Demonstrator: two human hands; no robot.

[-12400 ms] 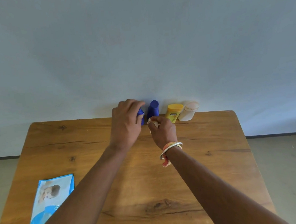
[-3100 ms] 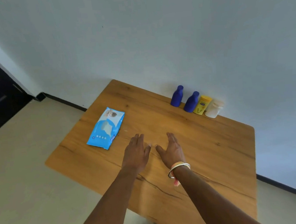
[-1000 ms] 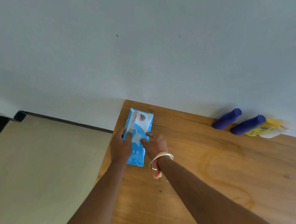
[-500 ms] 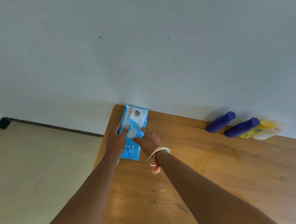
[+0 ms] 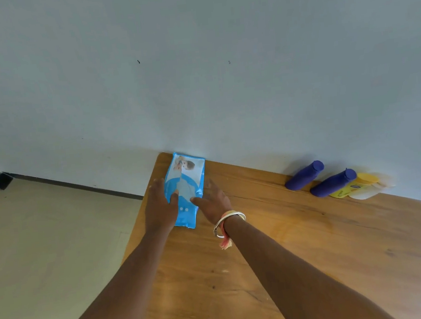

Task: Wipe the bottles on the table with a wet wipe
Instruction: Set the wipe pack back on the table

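Pack: the wet-wipe pack [image 5: 185, 188] lay flat at the far-left corner of the table [image 5: 318, 252], its far end close against the wall [image 5: 195, 70]
Pack axis: its long axis ran from the person toward the wall, leaning a little rightward at the far end; the printed picture end pointed to the wall and the plain blue end to the person
Left hand: the left hand [image 5: 160, 208] lay along the pack's left edge, fingers straight and unclenched, thumb resting on the blue face
Right hand: the right hand [image 5: 212, 202] lay by the right edge with its thumb tip touching the face; the fingers were blurred but looked stretched out, not wrapped round anything
Key relation: the pack sat between the two hands, its middle just ahead of both thumbs, so neither hand was clearly the nearer
Bottles: the left blue bottle [image 5: 304, 175], the right blue bottle [image 5: 332, 183], a yellow jar [image 5: 355, 185] and a white jar [image 5: 373, 189] stood in a row along the wall, well apart from the pack on the right hand's side; in this wide view their caps pointed up and to the right
Wipe: no loose wipe was in view, and where the pack's opening lay could not be told
Step, as judged: drawing out a wipe, probably with one hand pinning the pack while the other pulls
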